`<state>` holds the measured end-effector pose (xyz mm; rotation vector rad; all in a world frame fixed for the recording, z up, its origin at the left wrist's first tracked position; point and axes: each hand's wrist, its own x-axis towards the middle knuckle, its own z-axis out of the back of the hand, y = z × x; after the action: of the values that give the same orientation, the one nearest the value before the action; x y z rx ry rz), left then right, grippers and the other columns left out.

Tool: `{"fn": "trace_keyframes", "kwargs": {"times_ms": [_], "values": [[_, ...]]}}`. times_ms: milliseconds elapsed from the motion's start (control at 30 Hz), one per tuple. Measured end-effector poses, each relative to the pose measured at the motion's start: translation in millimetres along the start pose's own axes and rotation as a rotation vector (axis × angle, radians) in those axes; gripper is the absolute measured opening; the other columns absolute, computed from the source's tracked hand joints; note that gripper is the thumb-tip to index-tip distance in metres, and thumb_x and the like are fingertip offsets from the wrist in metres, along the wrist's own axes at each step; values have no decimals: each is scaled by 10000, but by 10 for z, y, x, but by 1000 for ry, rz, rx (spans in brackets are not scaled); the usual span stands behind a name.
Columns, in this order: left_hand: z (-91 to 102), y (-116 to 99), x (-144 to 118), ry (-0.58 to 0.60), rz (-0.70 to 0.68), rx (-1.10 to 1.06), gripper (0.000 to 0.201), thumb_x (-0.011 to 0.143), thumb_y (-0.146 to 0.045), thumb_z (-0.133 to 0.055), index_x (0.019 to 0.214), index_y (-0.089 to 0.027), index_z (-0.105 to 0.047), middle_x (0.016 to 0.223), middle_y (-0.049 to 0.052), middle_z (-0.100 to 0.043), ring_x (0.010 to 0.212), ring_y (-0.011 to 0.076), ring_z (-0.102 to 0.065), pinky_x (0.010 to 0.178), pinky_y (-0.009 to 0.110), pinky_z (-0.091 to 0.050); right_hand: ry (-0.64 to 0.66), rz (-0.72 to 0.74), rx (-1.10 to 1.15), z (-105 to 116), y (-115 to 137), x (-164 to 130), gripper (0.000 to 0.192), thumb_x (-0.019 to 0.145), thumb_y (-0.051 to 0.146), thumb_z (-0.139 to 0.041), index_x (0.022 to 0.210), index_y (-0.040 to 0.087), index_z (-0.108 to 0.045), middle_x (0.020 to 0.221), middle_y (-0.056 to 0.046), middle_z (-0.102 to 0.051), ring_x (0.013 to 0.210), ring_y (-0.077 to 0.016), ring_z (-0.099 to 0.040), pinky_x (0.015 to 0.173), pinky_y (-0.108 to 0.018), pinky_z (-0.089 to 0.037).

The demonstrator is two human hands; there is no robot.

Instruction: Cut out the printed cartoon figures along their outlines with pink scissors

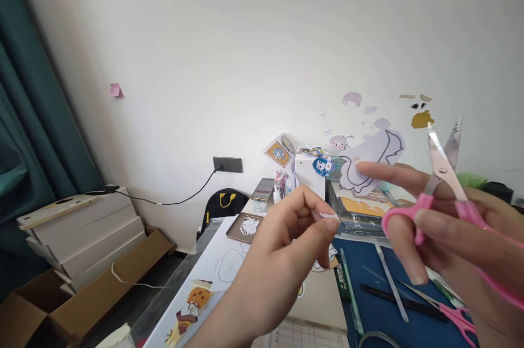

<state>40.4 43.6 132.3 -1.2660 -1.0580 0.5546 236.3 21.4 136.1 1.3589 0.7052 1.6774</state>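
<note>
My left hand [292, 260] is closed in a pinch around a small whitish scrap [328, 216], mostly covered by the thumb and fingertips. My right hand [446, 239] is hooked through pink-handled scissors [442, 171], whose blades point up and stand apart. Its index finger reaches left across a translucent sheet [370, 178] bearing a thick dark curved outline. Whether that finger presses the sheet or only overlaps it, I cannot tell. Below the hands, partly hidden by the left one, is a beige board [319, 304].
A blue mat [380, 326] carries a second pink scissors [454, 318], a white stick tool [393, 285] and a black pen-like tool [405, 301]. Paper cutouts such as a yellow one [421, 119] stick to the wall. At left are a brown tray [233, 228] and a cardboard box [110, 277].
</note>
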Motion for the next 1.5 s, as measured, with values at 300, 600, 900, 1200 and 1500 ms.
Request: {"fn": "trace_keyframes", "kwargs": {"times_ms": [300, 600, 900, 1200, 1500], "values": [[9, 13, 32, -66, -23, 258, 157, 936, -318, -511, 830, -205, -538, 698, -36, -499, 615, 99, -441, 560, 211, -358, 52, -96, 162, -11, 1, -54, 293, 854, 493, -603, 1083, 333, -689, 468, 16, -598, 469, -188, -540, 567, -349, -477], [436, -119, 70, -274, 229, 1514, 298, 814, -199, -436, 530, -201, -527, 563, 48, -572, 496, 176, -415, 516, 303, -203, 160, -96, 188, 10, 91, -28, 478, 869, 466, -599, 1313, 291, -578, 457, 9, -611, 501, -227, -599, 594, -373, -536], [716, -157, 6, -223, 281, 1516, 223, 760, -266, -525, 568, -214, -627, 562, 22, -600, 498, 163, -444, 499, 284, -234, 143, -130, 251, -140, 118, -13, 374, 884, 308, -612, 1255, 254, -615, 464, 58, -640, 483, -149, -578, 669, -299, -505], [312, -197, -47, -36, -24, 521, 214, 906, -379, -555, 817, -214, -659, 733, -20, -605, 704, 127, -517, 599, 230, -385, 290, -196, -2, -196, 74, 14, 494, 869, 442, -604, 1337, 290, -555, 479, 23, -638, 468, -190, -566, 500, -311, -487], [322, -91, -28, 27, 64, 329, 229, 866, -398, -629, 779, -192, -676, 744, -17, -687, 655, 100, -514, 567, 225, -378, 186, -159, -48, -274, 105, -39, 452, 837, 500, -608, 1231, 284, -649, 434, 16, -596, 454, -226, -625, 537, -354, -559]]}}
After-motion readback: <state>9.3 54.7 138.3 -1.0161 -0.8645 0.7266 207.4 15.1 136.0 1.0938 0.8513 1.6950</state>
